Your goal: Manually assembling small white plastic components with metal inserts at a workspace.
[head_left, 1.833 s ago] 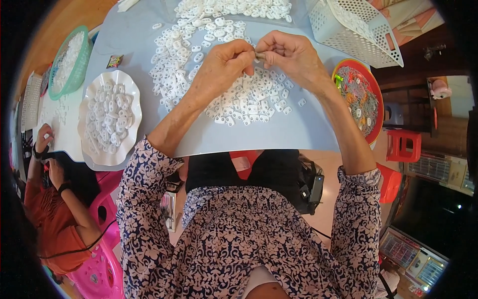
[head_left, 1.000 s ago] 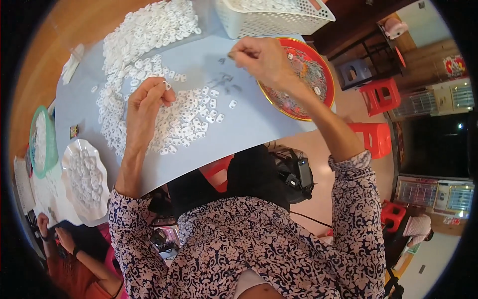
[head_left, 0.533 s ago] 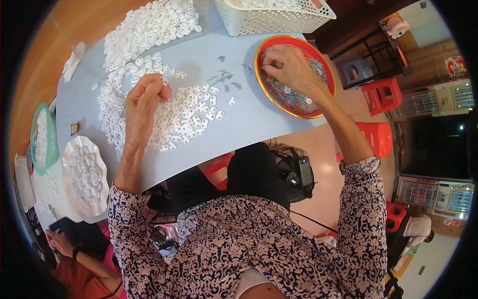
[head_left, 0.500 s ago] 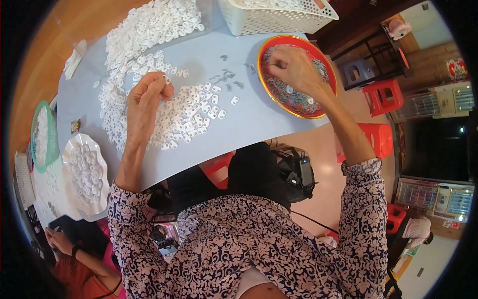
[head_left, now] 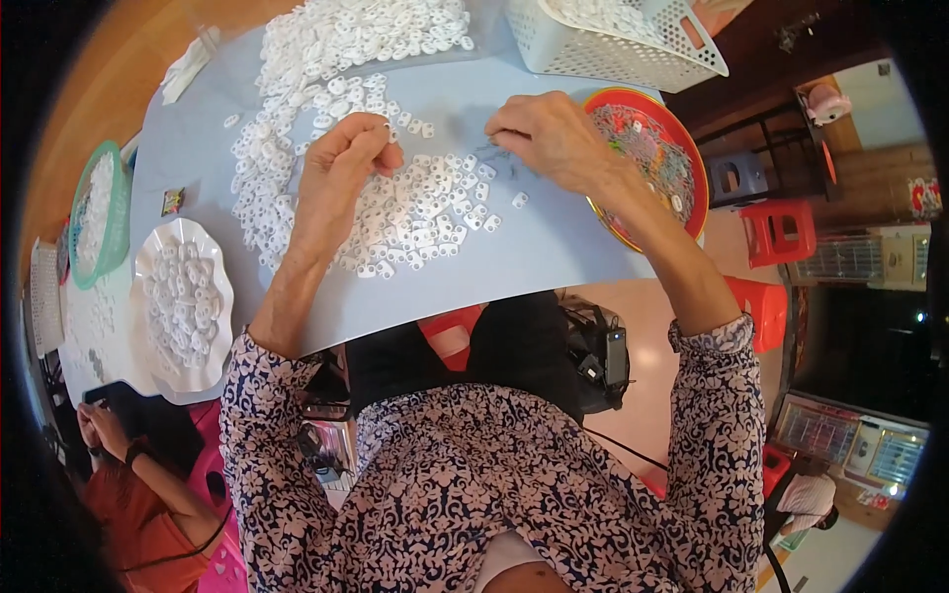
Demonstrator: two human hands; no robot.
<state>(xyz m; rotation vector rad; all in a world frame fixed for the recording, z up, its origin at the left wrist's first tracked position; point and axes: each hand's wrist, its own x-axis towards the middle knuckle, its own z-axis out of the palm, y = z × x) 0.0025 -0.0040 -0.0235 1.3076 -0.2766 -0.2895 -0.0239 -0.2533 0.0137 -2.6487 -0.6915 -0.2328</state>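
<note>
Nearest, the person's patterned sleeves [head_left: 474, 494] fill the lower edge, both forearms reaching up over the pale blue bench [head_left: 554, 247]; to the lower left a co-worker in an orange top [head_left: 148, 514] sits with hands together beside a white scalloped dish [head_left: 183, 301] of white pieces, a green basket [head_left: 97, 212] beyond it. On the bench a loose spread of small white plastic pieces [head_left: 415, 212] lies between the two hands; the left hand [head_left: 336, 178] rests over this spread, wrist bent, fingers [head_left: 371, 133] curled narrow and pinched together at the tips, though whether a piece sits between them cannot be told. The right hand [head_left: 549, 133] hovers just beside the red round tray [head_left: 692, 173] of mixed small parts, fingers drawn together toward the left; what they hold, if anything, is too small to tell. Farther off lies a bigger heap of white pieces [head_left: 356, 35]; a white slotted basket [head_left: 618, 44] stands at the bench's far right corner; red stools [head_left: 781, 232] sit on the floor to the right.
</note>
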